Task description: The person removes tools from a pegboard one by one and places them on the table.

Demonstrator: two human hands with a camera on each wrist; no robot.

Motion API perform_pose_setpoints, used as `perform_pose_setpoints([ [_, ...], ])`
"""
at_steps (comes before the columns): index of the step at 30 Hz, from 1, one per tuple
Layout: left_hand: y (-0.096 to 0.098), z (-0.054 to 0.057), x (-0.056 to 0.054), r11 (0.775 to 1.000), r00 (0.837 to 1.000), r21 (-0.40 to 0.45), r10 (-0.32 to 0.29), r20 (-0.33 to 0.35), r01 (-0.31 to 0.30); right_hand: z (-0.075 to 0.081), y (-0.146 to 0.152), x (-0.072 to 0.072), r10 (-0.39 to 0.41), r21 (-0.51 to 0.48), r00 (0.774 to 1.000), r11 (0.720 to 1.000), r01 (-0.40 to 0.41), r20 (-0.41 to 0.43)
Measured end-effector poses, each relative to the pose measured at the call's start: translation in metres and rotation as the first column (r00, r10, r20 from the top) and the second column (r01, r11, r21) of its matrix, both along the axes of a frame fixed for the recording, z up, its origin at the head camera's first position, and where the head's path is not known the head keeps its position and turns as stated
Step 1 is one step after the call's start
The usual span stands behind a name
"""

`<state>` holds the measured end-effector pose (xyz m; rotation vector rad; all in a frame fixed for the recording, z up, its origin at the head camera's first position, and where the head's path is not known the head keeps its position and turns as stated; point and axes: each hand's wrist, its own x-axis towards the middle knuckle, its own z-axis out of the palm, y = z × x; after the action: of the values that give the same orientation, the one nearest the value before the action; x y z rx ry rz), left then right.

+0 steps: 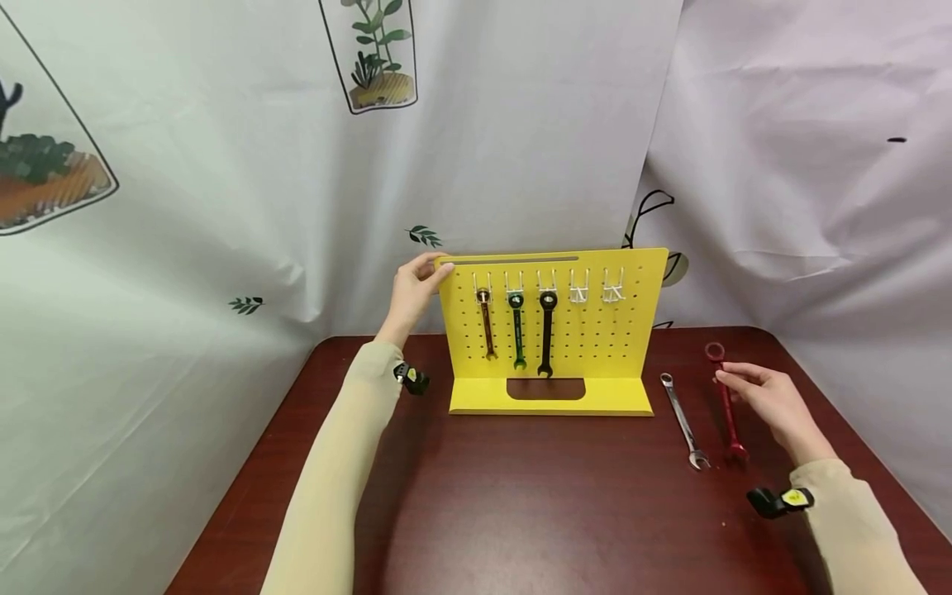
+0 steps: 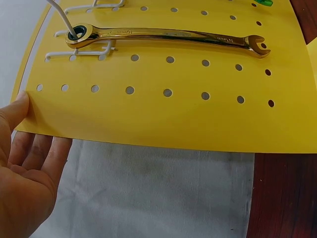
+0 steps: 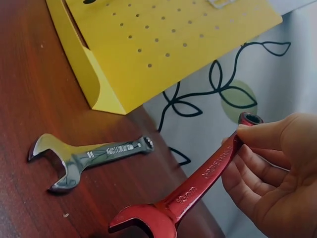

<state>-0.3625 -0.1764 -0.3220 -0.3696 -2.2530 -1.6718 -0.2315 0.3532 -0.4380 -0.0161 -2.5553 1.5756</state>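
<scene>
My left hand [image 1: 413, 291] grips the upper left corner of a yellow pegboard [image 1: 606, 347], thumb in front and fingers behind the edge. A red combination wrench [image 3: 198, 186] marked 13mm is pinched near its ring end between the thumb and fingers of my right hand [image 1: 773, 405], its open jaw pointing down. Beside it on the table lies a silver combination wrench [image 1: 683, 420]. On the board's white hooks hang a gold wrench [image 2: 173, 35] at the left, a green wrench [image 1: 518, 330] and a black wrench [image 1: 547, 330].
Two white hooks [image 1: 578, 291] at the board's right hold no wrench. The pegboard stands on a folded base near the back of the dark red wooden table [image 1: 521, 504]. A white printed curtain [image 1: 223, 207] hangs behind and along the sides.
</scene>
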Motion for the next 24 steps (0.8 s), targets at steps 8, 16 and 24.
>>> perform_pose_setpoints([
  [8, 0.0, 0.0, 0.0, 1.0, 1.0, -0.006, 0.005, -0.012, -0.005, -0.009, 0.002, -0.003, 0.016, 0.042, 0.999, 0.999, -0.017, 0.034],
  [16, -0.001, -0.001, 0.001, 1.0, 1.0, -0.009, 0.0, -0.014, 0.0, -0.017, 0.002, -0.006, 0.022, 0.062, 0.998, 0.998, -0.026, 0.053],
  [24, 0.0, -0.001, 0.001, 1.0, 1.0, -0.017, 0.01, -0.018, -0.01, -0.021, 0.002, -0.008, 0.061, 0.101, 0.993, 0.992, -0.072, 0.105],
])
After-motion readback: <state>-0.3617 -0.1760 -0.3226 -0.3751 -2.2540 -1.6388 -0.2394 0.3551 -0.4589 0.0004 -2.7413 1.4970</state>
